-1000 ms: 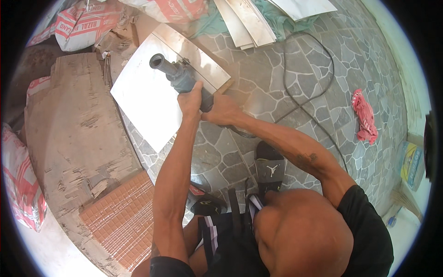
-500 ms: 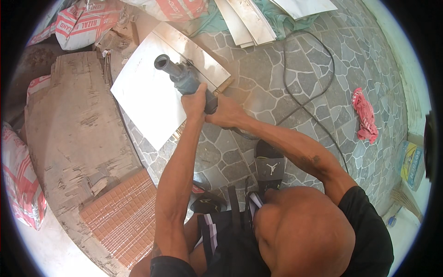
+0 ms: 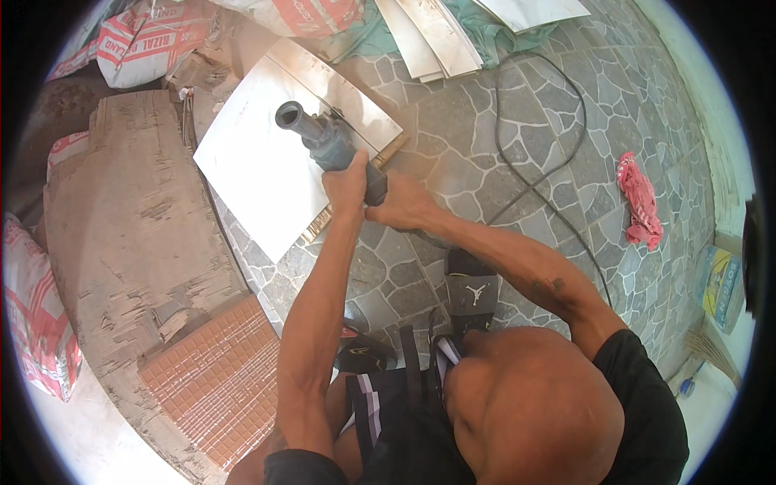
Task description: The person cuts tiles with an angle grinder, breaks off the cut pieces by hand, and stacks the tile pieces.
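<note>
A dark teal angle grinder [image 3: 327, 147] with a wide, hollow black tube at its far end rests over a white tile [image 3: 259, 153]. My left hand [image 3: 347, 186] is closed around the middle of its body. My right hand [image 3: 404, 200] is wrapped round the rear end, close beside the left. A dark straight line [image 3: 303, 81] runs along the tile from its far edge to the tool. The blade is hidden under the grinder. Beneath the tile's near edge, a stack of brownish pieces [image 3: 318, 226] shows.
The black power cord [image 3: 558, 214] loops over the stone-patterned floor [image 3: 453, 153] at the right, near a red cloth [image 3: 638, 202]. Worn boards [image 3: 137, 210] and a brown gridded tile [image 3: 214, 372] lie left. Cement bags [image 3: 149, 40] and cut tile strips [image 3: 432, 40] lie at the far side.
The grinder and both my hands have moved slightly toward me and to the right along the tile. The tile has stayed in place.
</note>
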The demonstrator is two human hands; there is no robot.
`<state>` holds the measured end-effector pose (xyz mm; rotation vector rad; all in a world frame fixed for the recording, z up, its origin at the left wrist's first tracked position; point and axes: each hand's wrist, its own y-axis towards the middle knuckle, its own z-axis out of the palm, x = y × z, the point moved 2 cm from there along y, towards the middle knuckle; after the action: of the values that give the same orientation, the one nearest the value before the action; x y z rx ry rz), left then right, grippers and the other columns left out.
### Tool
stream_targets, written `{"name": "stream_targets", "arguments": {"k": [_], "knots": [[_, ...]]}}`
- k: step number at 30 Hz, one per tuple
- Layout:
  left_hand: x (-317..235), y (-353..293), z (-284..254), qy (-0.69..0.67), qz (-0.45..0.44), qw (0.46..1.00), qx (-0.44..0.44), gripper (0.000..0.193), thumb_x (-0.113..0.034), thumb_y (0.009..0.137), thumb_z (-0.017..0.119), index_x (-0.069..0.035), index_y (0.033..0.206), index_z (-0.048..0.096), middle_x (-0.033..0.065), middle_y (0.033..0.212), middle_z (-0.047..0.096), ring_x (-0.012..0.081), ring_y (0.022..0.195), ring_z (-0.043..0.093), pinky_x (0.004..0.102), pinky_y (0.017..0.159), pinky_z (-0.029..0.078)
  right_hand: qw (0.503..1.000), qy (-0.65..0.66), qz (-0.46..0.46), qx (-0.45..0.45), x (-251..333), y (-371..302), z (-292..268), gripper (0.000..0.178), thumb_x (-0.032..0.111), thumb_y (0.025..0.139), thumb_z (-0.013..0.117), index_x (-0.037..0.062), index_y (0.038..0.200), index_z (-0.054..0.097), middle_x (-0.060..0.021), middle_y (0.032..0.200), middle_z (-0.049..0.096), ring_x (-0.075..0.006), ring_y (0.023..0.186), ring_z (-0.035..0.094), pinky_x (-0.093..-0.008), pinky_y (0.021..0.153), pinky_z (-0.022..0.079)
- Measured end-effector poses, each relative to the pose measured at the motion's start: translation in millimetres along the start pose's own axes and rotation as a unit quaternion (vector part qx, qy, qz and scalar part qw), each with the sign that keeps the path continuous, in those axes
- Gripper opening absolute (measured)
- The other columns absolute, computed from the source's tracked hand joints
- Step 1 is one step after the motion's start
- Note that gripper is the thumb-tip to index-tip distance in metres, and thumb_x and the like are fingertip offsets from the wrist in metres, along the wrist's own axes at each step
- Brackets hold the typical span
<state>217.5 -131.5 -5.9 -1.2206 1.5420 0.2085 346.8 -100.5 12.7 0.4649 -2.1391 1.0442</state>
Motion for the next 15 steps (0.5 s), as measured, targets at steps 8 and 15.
{"name": "stream_targets", "arguments": {"k": [8,15], "knots": [[7,-2,-3,-0.007,0.013,1.0,0.008,0.052,-0.031,0.073,0.077,0.014,0.097,0.068,0.0221,0.096,0.071,0.0292,0.09,0.067,0.039,0.083,0.05,1.0,-0.009,0.012,0.018,3,-8,-2,0.061,0.039,0.067,0.077,-0.0061,0.105,0.062,-0.028,0.1,0.069,-0.0418,0.096,0.068,-0.0457,0.083,0.053],[8,-8,-1,-0.004,0.004,1.0,0.02,0.056,-0.033,0.072,0.076,0.014,0.1,0.066,0.0228,0.099,0.07,0.0303,0.092,0.067,0.0389,0.085,0.05,0.999,0.042,-0.023,-0.001,-1,-14,-4,0.057,0.037,0.065,0.077,-0.0134,0.087,0.063,-0.0327,0.088,0.068,-0.0429,0.084,0.07,-0.047,0.074,0.055]]}}
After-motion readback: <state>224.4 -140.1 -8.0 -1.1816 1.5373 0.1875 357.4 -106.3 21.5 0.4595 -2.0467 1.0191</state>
